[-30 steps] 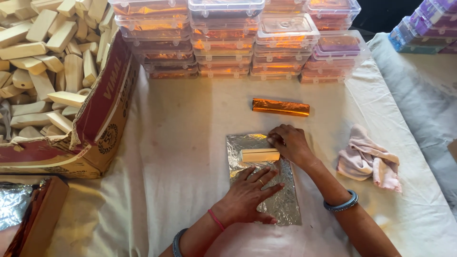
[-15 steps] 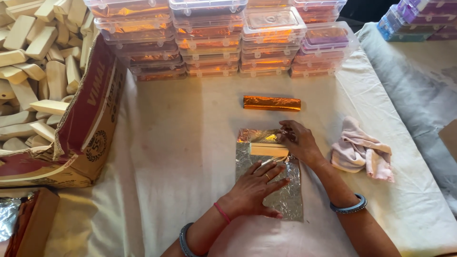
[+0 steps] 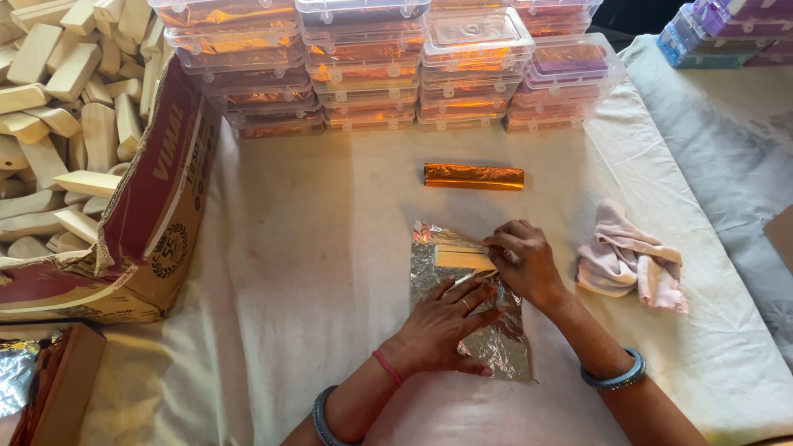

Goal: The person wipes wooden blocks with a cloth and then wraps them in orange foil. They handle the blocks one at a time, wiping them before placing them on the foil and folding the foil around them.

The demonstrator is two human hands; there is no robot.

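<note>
A: We log the left hand [image 3: 438,326] lying flat, palm down, fingers [image 3: 471,296] spread wide on the near half of the silver foil sheet [image 3: 496,343], pressing it to the desk [image 3: 314,239]. It grips nothing.

B: Agreed. We note the right hand [image 3: 522,263] at the sheet's far right part, fingers drawn narrow and pinching the foil edge beside the pale wooden block [image 3: 458,258]. The block lies across the far end of the sheet, long side running left to right, foil partly lifted around it.

A: Position of the sheet: near-centre of the desk on the cream cloth, just in front of us. Farther off, apart from it, we see one bar wrapped in orange foil [image 3: 474,176], lying left to right.

B: Beyond that bar, stacks of clear plastic boxes [image 3: 388,66] line the far edge, orange foil showing inside. To the right, a crumpled pink cloth [image 3: 632,266] lies near the right hand, not touching it.

A: To the left, an open cardboard carton [image 3: 157,206] holds a heap of bare wooden blocks [image 3: 66,107]. Near left corner: more foil [image 3: 12,372], partly out of frame.
</note>
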